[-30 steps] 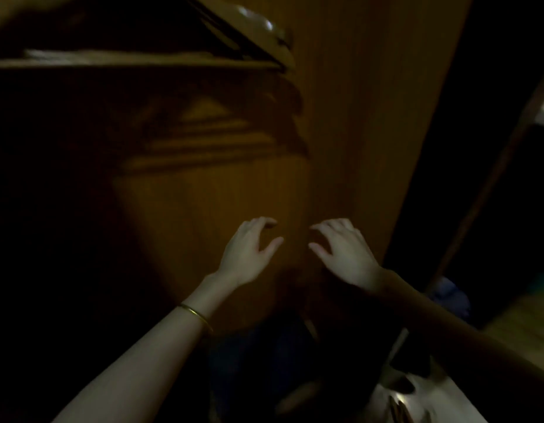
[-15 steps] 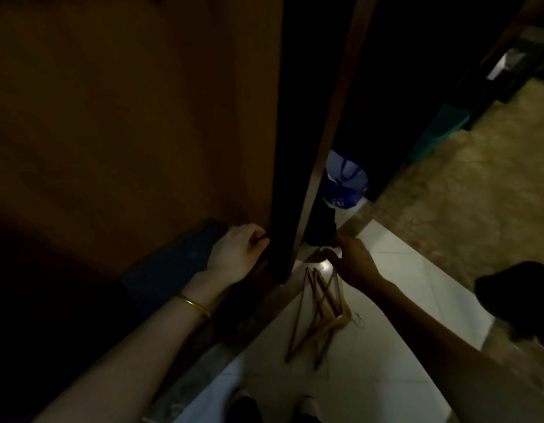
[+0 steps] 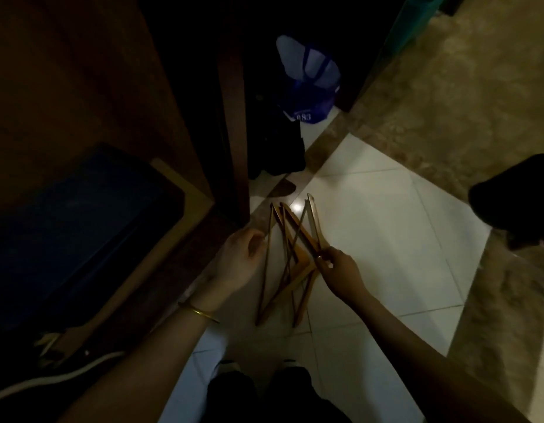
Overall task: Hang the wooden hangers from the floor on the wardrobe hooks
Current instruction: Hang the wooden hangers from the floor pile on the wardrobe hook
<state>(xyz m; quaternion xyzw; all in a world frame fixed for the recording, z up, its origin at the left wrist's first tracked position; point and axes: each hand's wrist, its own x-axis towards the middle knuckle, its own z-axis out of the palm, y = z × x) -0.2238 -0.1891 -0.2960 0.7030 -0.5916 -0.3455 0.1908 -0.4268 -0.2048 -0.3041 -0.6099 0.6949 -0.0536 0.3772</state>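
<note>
From the head camera I see a tangled pile of light-brown wooden hangers (image 3: 290, 264) lying on the white floor tiles (image 3: 386, 239), just beside the dark wooden wardrobe door (image 3: 231, 117). My left hand (image 3: 240, 261) (gold bangle at the wrist) is curled loosely beside one bar; whether it grips, I cannot tell. My right hand (image 3: 340, 271) pinches a hanger.

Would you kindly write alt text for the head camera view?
Both hands reach down to a pile of wooden hangers on white floor tiles: the right hand pinches one, the left hand is open alongside, next to a dark wardrobe door.
</note>
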